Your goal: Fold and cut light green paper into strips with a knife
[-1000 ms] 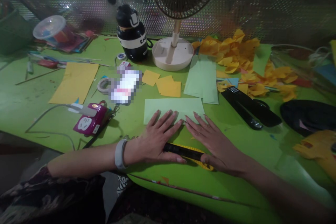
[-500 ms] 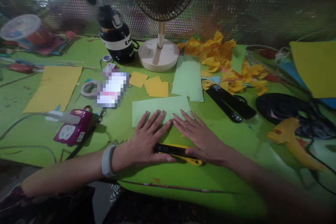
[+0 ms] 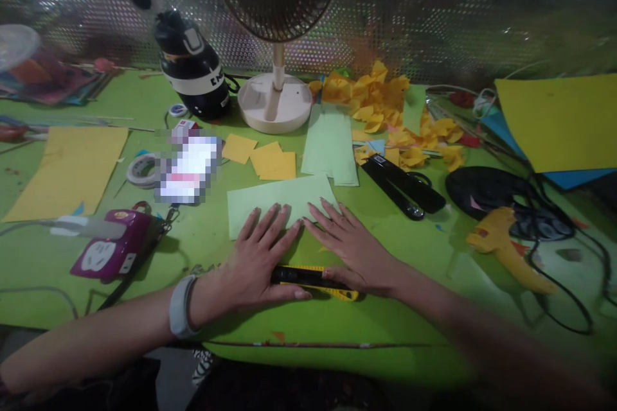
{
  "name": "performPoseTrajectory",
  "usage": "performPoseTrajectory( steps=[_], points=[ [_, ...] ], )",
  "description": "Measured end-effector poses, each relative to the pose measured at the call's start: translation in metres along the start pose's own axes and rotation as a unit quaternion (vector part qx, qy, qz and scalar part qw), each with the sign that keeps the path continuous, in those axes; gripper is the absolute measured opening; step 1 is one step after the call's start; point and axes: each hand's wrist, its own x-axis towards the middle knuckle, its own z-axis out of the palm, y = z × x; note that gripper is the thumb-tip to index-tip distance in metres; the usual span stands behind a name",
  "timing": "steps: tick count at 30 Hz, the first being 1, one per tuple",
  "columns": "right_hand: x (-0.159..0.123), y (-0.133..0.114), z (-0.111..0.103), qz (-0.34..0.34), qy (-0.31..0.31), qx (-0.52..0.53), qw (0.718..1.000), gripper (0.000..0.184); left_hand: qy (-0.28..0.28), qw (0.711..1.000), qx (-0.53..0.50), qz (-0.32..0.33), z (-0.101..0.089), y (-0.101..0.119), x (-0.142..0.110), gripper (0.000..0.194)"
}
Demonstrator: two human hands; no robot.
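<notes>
My left hand [image 3: 255, 257] lies flat with fingers spread on the near edge of a pale green paper sheet [image 3: 274, 199] on the green table [image 3: 337, 327]. My right hand [image 3: 349, 244] lies flat beside it, fingers stretched onto the same sheet, fingertips of both hands nearly meeting. A yellow and black utility knife [image 3: 313, 279] lies on the table under the heels of both hands. A grey band sits on my left wrist.
A fan base [image 3: 274, 103] and a black bottle [image 3: 193, 74] stand behind. Yellow paper pieces [image 3: 274, 160], a green paper stack [image 3: 330, 148], folded yellow shapes [image 3: 385, 109], a black stapler [image 3: 402, 183], a yellow glue gun [image 3: 506, 247], tape [image 3: 141, 170] and a purple power strip [image 3: 108, 250] surround the sheet.
The camera has swung to the right, so everything shifts left in view. Both hands stay flat on the pale green sheet above the knife.
</notes>
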Motion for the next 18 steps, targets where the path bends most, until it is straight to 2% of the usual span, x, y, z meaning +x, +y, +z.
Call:
performPoseTrajectory(
  steps=[18],
  points=[
    [0.0012,0.0008,0.0,-0.013,0.013,-0.009,1.0,0.093,0.004,1.0,0.001,-0.003,-0.0005,0.002,-0.0004,0.117]
  ],
)
